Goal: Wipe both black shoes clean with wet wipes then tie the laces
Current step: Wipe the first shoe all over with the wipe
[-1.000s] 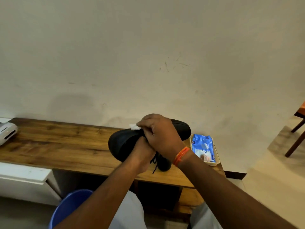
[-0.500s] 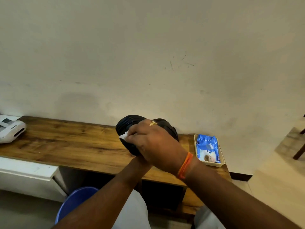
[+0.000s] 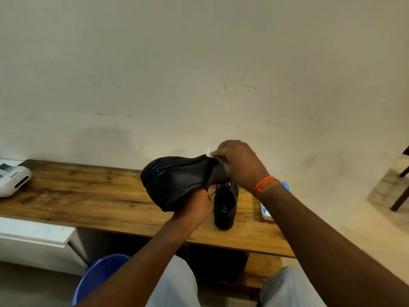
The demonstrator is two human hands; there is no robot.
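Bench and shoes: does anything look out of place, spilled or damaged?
Nothing spilled or broken. The only marks are faint scribbles on the wall. One shoe is held sole-up for wiping; the other stands upright on the bench.

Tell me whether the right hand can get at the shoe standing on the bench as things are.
Probably not right away: the right hand is pinching a wipe against the held shoe. The standing shoe sits just below it, unobstructed.
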